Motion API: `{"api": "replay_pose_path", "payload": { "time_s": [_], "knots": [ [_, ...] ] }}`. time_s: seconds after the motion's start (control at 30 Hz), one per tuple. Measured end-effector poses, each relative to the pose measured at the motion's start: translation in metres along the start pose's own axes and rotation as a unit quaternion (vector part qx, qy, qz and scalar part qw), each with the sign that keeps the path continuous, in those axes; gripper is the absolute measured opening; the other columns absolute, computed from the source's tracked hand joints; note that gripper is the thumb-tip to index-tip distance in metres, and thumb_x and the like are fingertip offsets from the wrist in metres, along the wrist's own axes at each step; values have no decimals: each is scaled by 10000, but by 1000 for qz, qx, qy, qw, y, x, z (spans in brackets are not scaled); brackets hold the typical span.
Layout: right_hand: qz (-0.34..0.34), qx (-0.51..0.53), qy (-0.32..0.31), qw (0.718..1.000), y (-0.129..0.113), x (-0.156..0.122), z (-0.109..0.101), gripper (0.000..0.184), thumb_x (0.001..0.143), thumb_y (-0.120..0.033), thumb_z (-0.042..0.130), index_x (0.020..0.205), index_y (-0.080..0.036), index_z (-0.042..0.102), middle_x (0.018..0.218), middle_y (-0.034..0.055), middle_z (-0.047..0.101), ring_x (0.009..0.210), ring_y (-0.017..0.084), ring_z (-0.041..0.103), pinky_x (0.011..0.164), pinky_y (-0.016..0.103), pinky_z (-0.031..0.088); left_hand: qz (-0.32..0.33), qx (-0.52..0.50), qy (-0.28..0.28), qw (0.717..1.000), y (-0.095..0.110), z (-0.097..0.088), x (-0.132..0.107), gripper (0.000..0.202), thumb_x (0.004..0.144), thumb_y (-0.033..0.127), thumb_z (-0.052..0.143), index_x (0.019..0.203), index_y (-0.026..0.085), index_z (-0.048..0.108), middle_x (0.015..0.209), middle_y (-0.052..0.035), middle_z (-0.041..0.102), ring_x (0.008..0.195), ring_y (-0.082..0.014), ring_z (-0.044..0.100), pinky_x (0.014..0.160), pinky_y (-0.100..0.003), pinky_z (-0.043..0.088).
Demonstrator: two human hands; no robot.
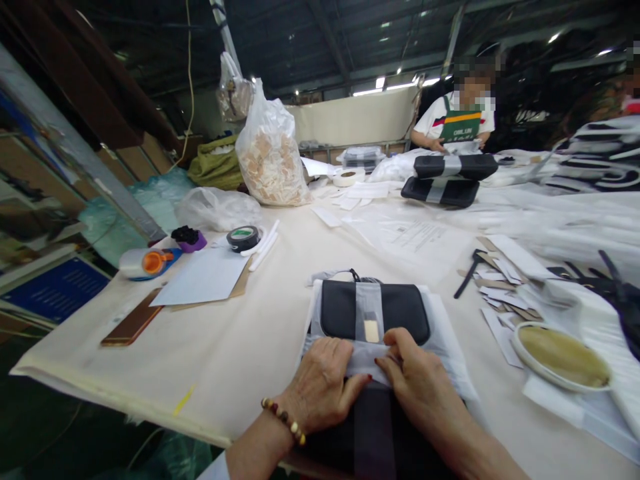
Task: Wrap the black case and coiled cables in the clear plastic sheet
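Observation:
A black bag (400,305) lies in front of me on white wrapping sheets, its flap up and its lower part toward me. A pale strip (369,300) runs down its middle, over a gold-coloured clasp piece. Across the bag, just below the clasp, lies a folded band of white tissue paper (369,360). My left hand (323,380), with a beaded bracelet on the wrist, is closed on the band's left end. My right hand (417,370) pinches its right end between thumb and fingers. The bag's near part is partly hidden under my forearms.
To the left lie a phone (131,319), white paper (210,275) and tape rolls (243,238). On the right are paper scraps (505,280) and an oval dish of yellowish stuff (563,357). Wrapped black bags (443,190) and a co-worker (463,123) are across the table.

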State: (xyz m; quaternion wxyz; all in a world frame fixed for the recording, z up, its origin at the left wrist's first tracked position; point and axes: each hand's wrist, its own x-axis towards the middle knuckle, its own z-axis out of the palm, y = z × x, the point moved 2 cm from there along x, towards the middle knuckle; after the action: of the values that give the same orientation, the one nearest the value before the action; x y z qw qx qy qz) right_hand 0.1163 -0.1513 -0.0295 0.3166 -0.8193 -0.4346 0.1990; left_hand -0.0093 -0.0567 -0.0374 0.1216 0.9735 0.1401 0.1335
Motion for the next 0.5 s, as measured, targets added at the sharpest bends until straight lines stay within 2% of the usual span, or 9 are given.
{"api": "replay_pose_path", "payload": {
  "time_s": [0.1, 0.23, 0.4, 0.5],
  "knots": [
    [5, -72, 14, 997, -2, 0, 0, 84, 805, -127, 449, 847, -200, 443, 727, 42, 636, 709, 227, 629, 619, 288, 382, 21, 26, 18, 999, -1, 1, 1, 166, 906, 219, 330, 828, 165, 466, 791, -58, 557, 732, -215, 509, 660, -349, 433],
    [4, -149, 14, 989, -3, 0, 1, 54, 820, -145, 475, 810, -195, 462, 707, 46, 627, 725, 240, 635, 593, 278, 356, 41, 53, 46, 997, 0, 5, 1, 200, 904, 152, 288, 816, 170, 467, 750, -38, 538, 683, -199, 485, 630, -329, 409],
    [35, -106, -22, 994, -1, 5, -3, 58, 803, -120, 483, 827, -173, 481, 780, 80, 643, 799, 256, 625, 645, 299, 360, 52, 70, 85, 993, -3, 7, -3, 204, 891, 109, 305, 809, 175, 480, 722, -26, 522, 651, -185, 482, 608, -305, 393],
    [44, -104, -24, 993, -3, 3, -10, 101, 755, -138, 540, 851, -161, 521, 807, 91, 664, 823, 263, 633, 649, 299, 392, 85, 54, 137, 986, -7, 5, -9, 199, 898, 158, 355, 782, 189, 513, 676, -9, 513, 607, -162, 481, 570, -276, 378]
  ]
}}
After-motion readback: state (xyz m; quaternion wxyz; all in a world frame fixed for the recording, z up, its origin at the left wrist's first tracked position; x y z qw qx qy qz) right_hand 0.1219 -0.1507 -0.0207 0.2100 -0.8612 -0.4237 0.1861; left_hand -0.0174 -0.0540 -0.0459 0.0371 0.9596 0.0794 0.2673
